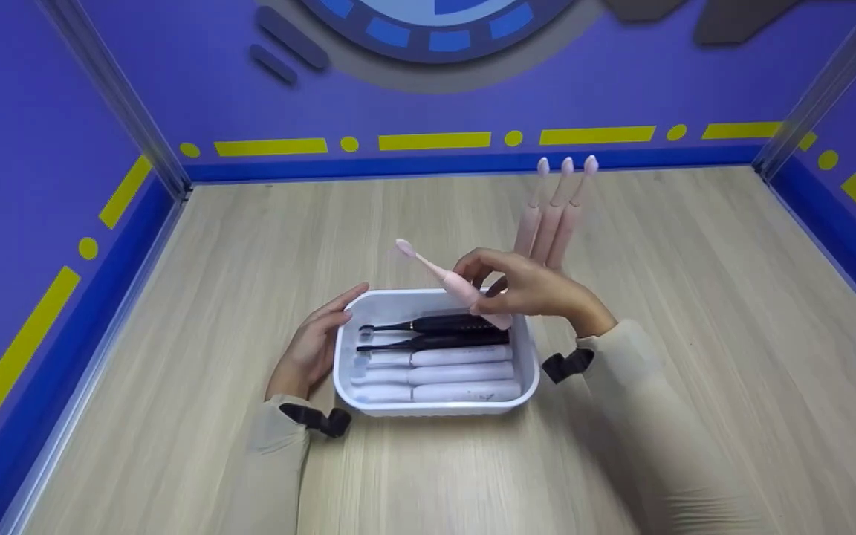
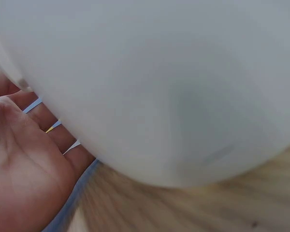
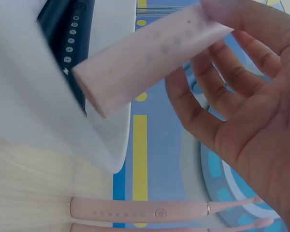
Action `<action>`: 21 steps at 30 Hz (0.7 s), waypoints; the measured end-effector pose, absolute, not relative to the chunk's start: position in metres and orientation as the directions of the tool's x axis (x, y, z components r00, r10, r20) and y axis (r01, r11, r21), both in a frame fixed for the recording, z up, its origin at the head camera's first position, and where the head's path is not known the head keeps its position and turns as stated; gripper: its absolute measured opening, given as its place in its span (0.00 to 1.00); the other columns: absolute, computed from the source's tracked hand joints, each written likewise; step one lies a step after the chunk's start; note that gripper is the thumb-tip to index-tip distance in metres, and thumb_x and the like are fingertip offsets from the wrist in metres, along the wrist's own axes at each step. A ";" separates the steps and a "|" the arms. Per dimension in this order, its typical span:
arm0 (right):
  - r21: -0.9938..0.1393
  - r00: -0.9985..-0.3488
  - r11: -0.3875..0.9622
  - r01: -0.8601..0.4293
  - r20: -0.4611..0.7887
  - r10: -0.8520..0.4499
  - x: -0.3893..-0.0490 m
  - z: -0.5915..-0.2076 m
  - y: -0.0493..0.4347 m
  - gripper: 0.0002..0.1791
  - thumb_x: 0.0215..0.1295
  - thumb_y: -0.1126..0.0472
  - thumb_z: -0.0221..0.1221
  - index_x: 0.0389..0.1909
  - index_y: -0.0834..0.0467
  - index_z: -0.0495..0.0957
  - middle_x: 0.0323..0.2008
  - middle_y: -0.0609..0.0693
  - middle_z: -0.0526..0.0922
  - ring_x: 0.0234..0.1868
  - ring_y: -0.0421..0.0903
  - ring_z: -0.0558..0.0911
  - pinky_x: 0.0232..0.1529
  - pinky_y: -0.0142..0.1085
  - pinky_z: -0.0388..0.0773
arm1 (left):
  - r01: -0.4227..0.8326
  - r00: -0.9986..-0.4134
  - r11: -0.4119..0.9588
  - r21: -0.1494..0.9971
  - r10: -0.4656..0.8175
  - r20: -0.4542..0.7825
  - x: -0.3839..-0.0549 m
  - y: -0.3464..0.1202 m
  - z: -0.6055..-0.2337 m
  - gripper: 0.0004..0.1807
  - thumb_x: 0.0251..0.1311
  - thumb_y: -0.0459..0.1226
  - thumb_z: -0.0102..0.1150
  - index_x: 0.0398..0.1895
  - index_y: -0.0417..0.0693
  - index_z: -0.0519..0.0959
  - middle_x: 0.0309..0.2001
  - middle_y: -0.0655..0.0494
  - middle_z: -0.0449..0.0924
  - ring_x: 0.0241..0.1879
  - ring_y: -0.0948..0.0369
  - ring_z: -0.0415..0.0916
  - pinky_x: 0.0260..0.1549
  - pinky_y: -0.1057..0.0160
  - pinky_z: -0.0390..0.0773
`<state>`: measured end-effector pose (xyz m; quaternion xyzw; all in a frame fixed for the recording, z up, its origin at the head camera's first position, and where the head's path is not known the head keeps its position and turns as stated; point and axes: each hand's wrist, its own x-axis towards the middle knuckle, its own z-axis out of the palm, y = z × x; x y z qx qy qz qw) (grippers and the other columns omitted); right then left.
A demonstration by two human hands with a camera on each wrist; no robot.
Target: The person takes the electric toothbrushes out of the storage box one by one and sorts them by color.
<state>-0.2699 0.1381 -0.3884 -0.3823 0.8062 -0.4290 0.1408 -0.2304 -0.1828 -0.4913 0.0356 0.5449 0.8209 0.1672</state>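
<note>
Take the glossy white plastic tub with rounded corners (image 1: 435,409) as the clock, twelve towards the far wall. From where I stand, the pale pink electric toothbrush with a slim neck (image 1: 459,287) hangs slanted over the rim near one o'clock, its head pointing to ten and its flat foot over the inside. The right hand (image 1: 528,286) pinches it by the handle between thumb and fingers, a narrow hold that leaves neck and foot free.

I'd judge it light and stiff, a little slippery on that smooth barrel; the middle of the handle is the sensible place to take it, since neck and bristles look the delicate parts.

The left hand (image 1: 310,348) rests at the tub's end around nine o'clock, thumb at the rim and fairly straight, parted fingers along the outside wall. The tub looks light and firm, so a touch there should steady it.

Inside lie two black electric toothbrushes (image 1: 450,323) on the twelve o'clock side and three white electric toothbrushes (image 1: 461,373) towards six, all with heads to nine. Out past the rim, between one and two, three matching pink toothbrushes (image 1: 549,227) stand upright side by side on the pale wood-grain table (image 1: 235,282).
</note>
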 end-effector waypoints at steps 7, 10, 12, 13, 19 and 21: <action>-0.811 -0.692 0.269 -0.520 0.215 -0.690 -0.272 -0.391 0.146 0.23 0.55 0.72 0.65 0.53 0.62 0.74 0.43 0.55 0.80 0.45 0.46 0.78 0.46 0.40 0.82 | -0.244 -0.943 -0.351 0.904 0.304 -0.136 -0.230 -0.182 -0.491 0.28 0.69 0.29 0.33 0.73 0.41 0.57 0.75 0.51 0.52 0.69 0.59 0.56 0.70 0.59 0.56; -0.824 -0.706 0.235 -0.515 0.253 -0.661 -0.273 -0.392 0.150 0.23 0.55 0.71 0.65 0.53 0.63 0.73 0.43 0.55 0.79 0.45 0.46 0.78 0.46 0.37 0.81 | -0.249 -0.941 -0.358 0.900 0.310 -0.137 -0.230 -0.181 -0.491 0.28 0.69 0.29 0.33 0.73 0.41 0.56 0.75 0.50 0.52 0.69 0.58 0.57 0.70 0.58 0.56; -0.829 -0.720 0.225 -0.512 0.271 -0.639 -0.273 -0.393 0.153 0.24 0.55 0.71 0.66 0.53 0.64 0.73 0.43 0.55 0.79 0.46 0.46 0.77 0.46 0.35 0.81 | -0.248 -0.939 -0.358 0.900 0.315 -0.134 -0.230 -0.182 -0.491 0.28 0.69 0.29 0.33 0.74 0.42 0.56 0.75 0.48 0.52 0.69 0.58 0.57 0.71 0.57 0.55; -0.830 -0.726 0.222 -0.512 0.280 -0.628 -0.273 -0.393 0.154 0.24 0.55 0.71 0.66 0.53 0.64 0.73 0.44 0.55 0.79 0.45 0.45 0.77 0.46 0.34 0.81 | -0.247 -0.940 -0.358 0.900 0.315 -0.132 -0.230 -0.182 -0.491 0.28 0.69 0.29 0.33 0.73 0.41 0.56 0.75 0.48 0.51 0.70 0.58 0.56 0.71 0.57 0.54; -0.824 -0.756 0.197 -0.531 0.355 -0.551 -0.274 -0.395 0.162 0.25 0.53 0.73 0.66 0.53 0.68 0.72 0.44 0.57 0.80 0.45 0.44 0.78 0.45 0.31 0.80 | -0.233 -0.943 -0.358 0.904 0.310 -0.120 -0.231 -0.182 -0.492 0.28 0.69 0.29 0.33 0.73 0.40 0.56 0.76 0.49 0.49 0.72 0.57 0.53 0.72 0.57 0.51; -0.831 -0.767 0.182 -0.526 0.371 -0.523 -0.274 -0.395 0.164 0.25 0.53 0.74 0.66 0.54 0.68 0.72 0.44 0.56 0.80 0.44 0.44 0.79 0.45 0.31 0.80 | -0.232 -0.944 -0.360 0.904 0.308 -0.120 -0.231 -0.182 -0.492 0.28 0.69 0.29 0.33 0.73 0.40 0.56 0.76 0.48 0.50 0.71 0.57 0.54 0.72 0.57 0.53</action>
